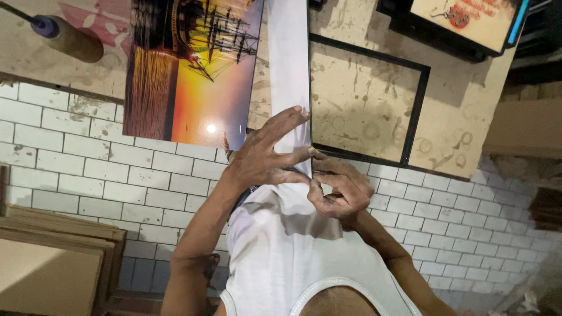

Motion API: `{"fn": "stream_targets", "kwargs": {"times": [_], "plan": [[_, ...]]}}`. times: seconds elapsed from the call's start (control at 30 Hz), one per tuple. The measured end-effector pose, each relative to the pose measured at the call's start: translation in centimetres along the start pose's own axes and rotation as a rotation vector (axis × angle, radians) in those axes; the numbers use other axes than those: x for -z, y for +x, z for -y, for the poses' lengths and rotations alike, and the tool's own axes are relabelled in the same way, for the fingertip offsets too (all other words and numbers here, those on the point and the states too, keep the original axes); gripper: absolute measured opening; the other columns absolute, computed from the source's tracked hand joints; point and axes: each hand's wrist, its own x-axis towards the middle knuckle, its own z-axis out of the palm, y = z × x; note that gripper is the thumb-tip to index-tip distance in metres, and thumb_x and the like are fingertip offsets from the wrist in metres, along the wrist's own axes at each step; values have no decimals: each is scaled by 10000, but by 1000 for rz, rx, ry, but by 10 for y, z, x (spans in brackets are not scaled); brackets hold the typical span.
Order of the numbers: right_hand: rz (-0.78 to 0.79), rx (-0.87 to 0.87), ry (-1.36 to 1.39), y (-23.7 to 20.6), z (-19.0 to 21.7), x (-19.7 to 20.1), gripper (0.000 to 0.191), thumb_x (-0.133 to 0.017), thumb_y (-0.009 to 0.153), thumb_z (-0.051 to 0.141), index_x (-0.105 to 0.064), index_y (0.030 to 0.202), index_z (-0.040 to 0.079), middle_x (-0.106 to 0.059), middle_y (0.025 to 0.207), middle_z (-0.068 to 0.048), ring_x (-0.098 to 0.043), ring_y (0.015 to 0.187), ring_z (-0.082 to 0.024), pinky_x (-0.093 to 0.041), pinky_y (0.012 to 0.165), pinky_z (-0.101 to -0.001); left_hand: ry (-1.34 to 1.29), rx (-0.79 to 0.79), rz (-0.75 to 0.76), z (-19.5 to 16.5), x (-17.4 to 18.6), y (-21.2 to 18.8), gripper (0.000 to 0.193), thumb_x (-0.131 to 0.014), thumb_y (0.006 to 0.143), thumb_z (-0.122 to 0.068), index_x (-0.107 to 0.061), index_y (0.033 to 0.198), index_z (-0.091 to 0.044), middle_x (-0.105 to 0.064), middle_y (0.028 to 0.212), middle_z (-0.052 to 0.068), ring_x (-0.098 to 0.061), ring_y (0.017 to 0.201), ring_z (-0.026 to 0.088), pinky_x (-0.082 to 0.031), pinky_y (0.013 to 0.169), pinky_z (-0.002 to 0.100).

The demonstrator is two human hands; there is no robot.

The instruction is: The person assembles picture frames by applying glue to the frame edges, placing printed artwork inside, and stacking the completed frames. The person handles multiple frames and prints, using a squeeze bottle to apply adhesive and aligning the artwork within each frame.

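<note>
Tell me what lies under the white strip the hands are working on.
The white strip lies on a stained brown tabletop, between a glossy sunset ship print and a black frame. Both hands hide its near end; what it covers is hidden.
</note>
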Motion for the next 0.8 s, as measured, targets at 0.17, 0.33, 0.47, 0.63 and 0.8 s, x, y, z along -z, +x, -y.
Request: {"fn": "stream_targets", "kwargs": {"times": [0.17, 0.33, 0.47, 0.63, 0.8], "plan": [[-27, -9, -87, 6, 11, -8, 176, -755, 744, -68, -612, 832, -14, -719, 963, -208, -770, 893, -288, -668, 797, -380, -33, -76, -21, 2, 10, 3, 586, -895, 825, -463, -598, 1268, -221, -418, 1564, 161, -427, 1484, 452, -549, 1121, 518], [-76, 18, -173, 1, 19, -21, 156, -740, 760, -80, -608, 818, -19, -721, 968, -215, -774, 913, -332, -654, 766, -369, 34, -117, -27, 3, 17, -4, 640, -880, 874, -517, -553, 1341, -226, -407, 1601, 135, -415, 1500, 441, -554, 1141, 533], [-114, -9, -188, -4, 20, -25, 136, -716, 788, -93, -596, 813, -33, -720, 978, -220, -786, 926, -338, -658, 711, -322, 90, -144, 23, 7, 17, -5, 686, -843, 909, -557, -504, 1422, -252, -393, 1623, 144, -408, 1501, 462, -573, 1040, 488], [-147, -72, -201, -8, 24, -28, 123, -717, 796, -83, -619, 829, -17, -724, 1019, -181, -778, 960, -311, -649, 727, -343, 31, -121, 38, 13, 17, -12, 542, -821, 911, -467, -491, 1269, -230, -411, 1604, 140, -422, 1502, 451, -595, 1014, 485], [-126, -140, -332, -8, 25, -13, 216, -679, 721, -82, -740, 923, -38, -722, 1106, -202, -769, 842, -217, -631, 668, -281, 32, 43, -206, 17, 33, -71, 528, -788, 784, -335, -602, 1243, -150, -477, 1475, 234, -505, 1386, 426, -555, 1034, 558]]}}
